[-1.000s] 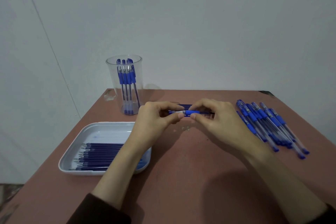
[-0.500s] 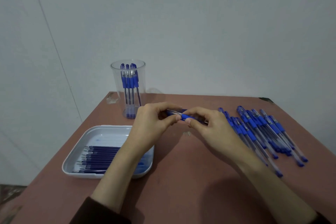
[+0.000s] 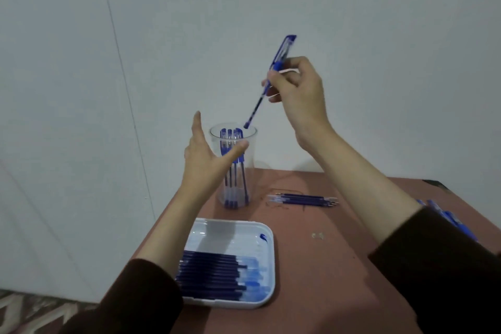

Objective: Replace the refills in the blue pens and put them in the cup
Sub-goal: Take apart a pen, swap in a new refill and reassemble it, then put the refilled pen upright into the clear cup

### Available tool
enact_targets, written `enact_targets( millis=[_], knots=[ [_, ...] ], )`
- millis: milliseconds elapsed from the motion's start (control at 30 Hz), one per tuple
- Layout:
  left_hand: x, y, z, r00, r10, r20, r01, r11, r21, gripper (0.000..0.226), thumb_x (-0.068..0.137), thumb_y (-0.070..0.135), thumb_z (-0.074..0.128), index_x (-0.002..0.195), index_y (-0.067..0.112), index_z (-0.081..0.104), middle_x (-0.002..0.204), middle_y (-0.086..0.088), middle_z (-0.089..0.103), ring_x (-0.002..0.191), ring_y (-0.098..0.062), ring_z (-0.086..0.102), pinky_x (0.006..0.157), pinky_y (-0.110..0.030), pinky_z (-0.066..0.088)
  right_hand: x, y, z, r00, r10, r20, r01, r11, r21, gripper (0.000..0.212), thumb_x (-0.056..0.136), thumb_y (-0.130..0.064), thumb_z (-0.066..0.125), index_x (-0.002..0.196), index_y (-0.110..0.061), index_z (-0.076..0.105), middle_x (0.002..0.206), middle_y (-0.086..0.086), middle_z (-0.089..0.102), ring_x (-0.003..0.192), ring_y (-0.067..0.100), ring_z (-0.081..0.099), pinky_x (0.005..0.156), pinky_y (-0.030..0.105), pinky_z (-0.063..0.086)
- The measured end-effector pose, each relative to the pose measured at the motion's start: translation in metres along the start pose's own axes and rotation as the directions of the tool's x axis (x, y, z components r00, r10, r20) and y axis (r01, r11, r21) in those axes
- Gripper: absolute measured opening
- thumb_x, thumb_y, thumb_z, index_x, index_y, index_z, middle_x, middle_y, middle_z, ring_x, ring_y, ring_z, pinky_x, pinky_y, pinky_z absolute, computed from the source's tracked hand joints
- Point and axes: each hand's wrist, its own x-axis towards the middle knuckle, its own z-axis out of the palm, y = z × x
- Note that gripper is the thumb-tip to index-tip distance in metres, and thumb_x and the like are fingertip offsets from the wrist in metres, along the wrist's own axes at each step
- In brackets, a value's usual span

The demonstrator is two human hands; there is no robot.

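My right hand [image 3: 298,89] holds a blue pen [image 3: 267,87] up in the air, tilted, its lower tip just above the rim of the clear plastic cup [image 3: 249,165]. The cup stands at the table's far left and holds several blue pens upright. My left hand [image 3: 208,160] is spread open around the cup's left side, thumb across its front; I cannot tell whether it touches. A white tray [image 3: 267,233] near the front left holds several dark blue refills [image 3: 214,276].
A few loose refills [image 3: 306,199] lie on the reddish-brown table [image 3: 325,266] right of the cup. More blue pens [image 3: 450,221] lie at the far right, mostly behind my right sleeve. A pale wall stands close behind the table.
Both hands held one pen low over the table; now the right hand has lifted it over the cup, and the left hand has let go and opened beside the cup.
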Motion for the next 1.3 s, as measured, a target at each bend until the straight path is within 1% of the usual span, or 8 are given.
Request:
enact_targets(
  millis=[200,333,533,733,867,1033,1167,1300],
  knots=[
    [0.003,-0.011,0.005,0.999,0.015,0.046,-0.011,0.997,-0.071,0.109,0.072,0.036,0.078,0.15,0.029,0.003,0.139,-0.014,0.046,0.123,-0.024,0.048,0.093,-0.029,0.038,0.002,0.034,0.035,0.961,0.131,0.244,-0.009,0.896,-0.444,0.019,0.085,-0.009,0.058,0.096,-0.023,0.049,0.074,0.009,0.069,0.062,0.017,0.058,0.062,0.029,0.044],
    [0.005,-0.012,0.006,0.997,0.055,0.047,-0.052,0.997,-0.063,0.105,0.074,0.034,0.077,0.15,0.027,0.004,0.138,-0.014,0.047,0.126,-0.024,0.046,0.098,-0.031,0.037,-0.001,0.045,0.039,0.947,0.205,0.246,-0.034,0.829,-0.558,0.01,0.086,-0.029,0.063,0.078,-0.025,0.06,0.076,-0.007,0.065,0.088,0.018,0.063,0.089,0.037,0.046],
    [0.007,-0.015,0.007,0.998,0.046,0.046,-0.043,0.997,-0.057,0.102,0.075,0.034,0.077,0.149,0.028,0.008,0.14,-0.012,0.045,0.125,-0.023,0.047,0.097,-0.034,0.039,-0.003,0.042,0.05,0.937,0.27,0.221,0.037,0.552,-0.833,0.023,0.082,-0.033,0.059,0.082,-0.017,0.075,0.095,-0.002,0.049,0.105,0.02,0.028,0.08,0.037,0.02],
    [0.008,-0.015,0.006,0.998,0.032,0.05,-0.029,0.998,-0.055,0.1,0.073,0.034,0.078,0.148,0.027,0.012,0.139,-0.012,0.046,0.125,-0.023,0.047,0.097,-0.035,0.039,0.002,0.018,0.055,0.859,0.458,0.227,0.017,0.419,-0.908,0.017,0.076,-0.026,0.055,0.063,-0.016,0.051,0.092,0.006,0.046,0.105,0.027,0.025,0.082,0.044,0.017],
    [0.008,-0.015,0.006,0.998,0.028,0.052,-0.025,0.999,-0.046,0.098,0.074,0.035,0.078,0.148,0.026,0.013,0.139,-0.011,0.046,0.124,-0.023,0.048,0.094,-0.032,0.039,0.005,0.015,0.055,0.794,0.554,0.251,0.005,0.407,-0.913,0.024,0.083,-0.029,0.052,0.062,-0.016,0.049,0.079,0.002,0.046,0.113,0.028,0.027,0.095,0.048,0.021],
    [0.007,-0.014,0.005,0.998,0.022,0.058,-0.019,0.999,-0.048,0.098,0.074,0.035,0.078,0.148,0.026,0.014,0.139,-0.012,0.046,0.124,-0.023,0.047,0.098,-0.035,0.04,0.006,0.028,0.055,0.837,0.495,0.235,-0.009,0.441,-0.897,0.025,0.084,-0.034,0.055,0.067,-0.016,0.051,0.08,0.001,0.049,0.119,0.029,0.033,0.09,0.045,0.024],
    [0.005,-0.011,0.007,0.998,0.005,0.06,-0.003,0.999,-0.038,0.097,0.077,0.036,0.074,0.149,0.026,0.01,0.142,-0.011,0.043,0.128,-0.023,0.044,0.099,-0.034,0.038,0.001,0.037,0.049,0.893,0.382,0.236,-0.028,0.573,-0.819,0.026,0.088,-0.039,0.056,0.092,-0.019,0.071,0.105,0.0,0.061,0.121,0.026,0.034,0.085,0.041,0.022],
    [0.0,-0.004,0.009,0.999,0.021,0.032,-0.022,0.999,0.033,0.101,0.08,0.036,0.072,0.15,0.024,0.0,0.144,-0.007,0.041,0.131,-0.025,0.04,0.098,-0.032,0.034,-0.017,0.034,0.025,0.955,0.189,0.227,0.024,0.717,-0.697,0.024,0.092,-0.035,0.054,0.112,-0.026,0.065,0.127,0.004,0.054,0.126,0.024,0.032,0.094,0.035,0.027]
  ],
)
